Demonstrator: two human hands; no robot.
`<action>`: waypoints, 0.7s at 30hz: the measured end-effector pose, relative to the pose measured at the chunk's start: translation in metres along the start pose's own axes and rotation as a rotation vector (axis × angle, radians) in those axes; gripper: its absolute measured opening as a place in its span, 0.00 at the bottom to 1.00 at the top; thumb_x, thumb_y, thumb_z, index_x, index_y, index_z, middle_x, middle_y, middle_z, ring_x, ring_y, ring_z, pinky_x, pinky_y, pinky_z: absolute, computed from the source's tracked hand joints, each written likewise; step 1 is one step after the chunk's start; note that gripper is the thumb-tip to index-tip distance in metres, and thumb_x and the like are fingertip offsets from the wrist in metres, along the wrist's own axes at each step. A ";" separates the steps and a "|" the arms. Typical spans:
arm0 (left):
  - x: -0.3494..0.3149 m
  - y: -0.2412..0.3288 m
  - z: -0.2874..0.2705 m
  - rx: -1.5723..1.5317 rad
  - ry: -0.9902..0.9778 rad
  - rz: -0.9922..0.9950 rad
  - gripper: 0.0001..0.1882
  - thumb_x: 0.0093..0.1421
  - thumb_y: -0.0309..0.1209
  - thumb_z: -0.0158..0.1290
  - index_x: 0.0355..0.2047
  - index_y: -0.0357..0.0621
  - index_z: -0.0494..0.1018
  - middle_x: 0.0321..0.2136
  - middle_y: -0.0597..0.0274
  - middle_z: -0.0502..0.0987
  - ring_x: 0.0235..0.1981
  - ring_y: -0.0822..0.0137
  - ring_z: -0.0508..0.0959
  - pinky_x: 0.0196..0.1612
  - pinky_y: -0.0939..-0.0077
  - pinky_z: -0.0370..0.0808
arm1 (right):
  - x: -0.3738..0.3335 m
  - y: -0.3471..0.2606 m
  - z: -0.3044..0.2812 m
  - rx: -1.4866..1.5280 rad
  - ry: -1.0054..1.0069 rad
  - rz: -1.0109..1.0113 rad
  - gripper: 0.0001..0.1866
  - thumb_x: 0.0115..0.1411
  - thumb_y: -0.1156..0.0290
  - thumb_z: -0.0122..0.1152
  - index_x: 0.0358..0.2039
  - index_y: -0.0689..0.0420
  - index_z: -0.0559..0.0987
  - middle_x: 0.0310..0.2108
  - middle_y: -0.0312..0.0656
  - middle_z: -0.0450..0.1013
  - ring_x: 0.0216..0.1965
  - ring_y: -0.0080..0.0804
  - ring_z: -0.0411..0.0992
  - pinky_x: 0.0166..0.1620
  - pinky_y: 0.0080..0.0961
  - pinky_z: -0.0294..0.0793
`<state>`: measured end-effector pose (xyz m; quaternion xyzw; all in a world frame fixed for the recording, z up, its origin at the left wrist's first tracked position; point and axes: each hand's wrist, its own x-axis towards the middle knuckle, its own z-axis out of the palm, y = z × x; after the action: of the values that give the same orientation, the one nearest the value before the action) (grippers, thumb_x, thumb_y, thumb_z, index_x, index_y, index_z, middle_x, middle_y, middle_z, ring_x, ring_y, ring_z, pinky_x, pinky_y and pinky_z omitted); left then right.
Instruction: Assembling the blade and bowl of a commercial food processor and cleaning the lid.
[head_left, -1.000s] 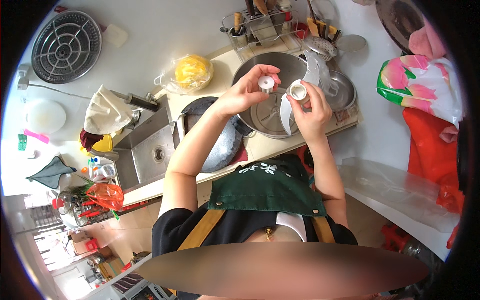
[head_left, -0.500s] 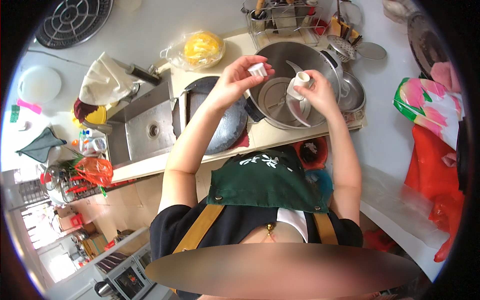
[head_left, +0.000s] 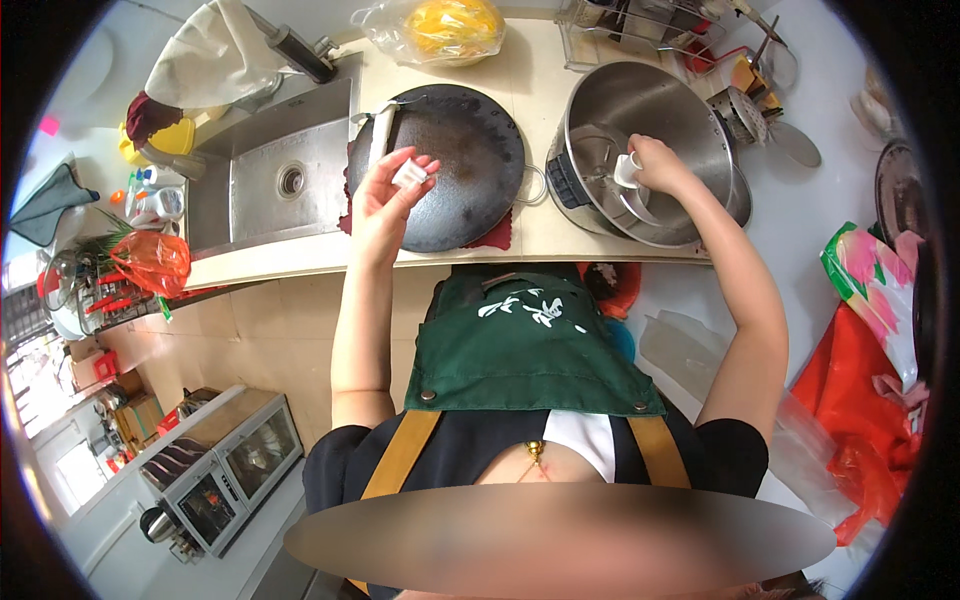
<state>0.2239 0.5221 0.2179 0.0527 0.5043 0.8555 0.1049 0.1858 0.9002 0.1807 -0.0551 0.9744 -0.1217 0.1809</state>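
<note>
My left hand (head_left: 382, 208) moved left of pot (head_left: 685, 108), fingers pinching white piece (head_left: 411, 175) | right hand (head_left: 662, 166) grips blade hub (head_left: 626, 172) | slackness could drop it

The person wears a dark green apron (head_left: 540, 360) with white brush-like lettering (head_left: 535, 308) across the front and a round metal stud (head_left: 428, 396) near each upper corner. Wide mustard-tan straps (head_left: 402, 452) run from those corners over the shoulders. Beneath is a black top (head_left: 470, 455) with short, loose sleeves (head_left: 335, 470) and a scooped neckline, along one side of which lies a white panel (head_left: 582, 442). A small gold-coloured pendant (head_left: 535, 449), rounded and bead-like, sits at the neck. The forearms (head_left: 362, 330), left hand (head_left: 385, 205) and right hand (head_left: 660, 165) are bare.
</note>
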 end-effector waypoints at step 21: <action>-0.047 -0.026 -0.052 0.041 0.287 -0.034 0.19 0.50 0.20 0.47 0.44 0.35 0.59 0.39 0.53 0.67 0.44 0.59 0.68 0.46 0.71 0.66 | 0.034 -0.002 0.039 -0.133 -0.195 -0.067 0.25 0.34 0.75 0.63 0.36 0.62 0.67 0.37 0.51 0.66 0.41 0.44 0.64 0.43 0.32 0.65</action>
<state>0.2632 0.4791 0.1702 -0.0765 0.5323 0.8419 0.0453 0.1688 0.8845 0.1346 -0.1110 0.9557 -0.0570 0.2665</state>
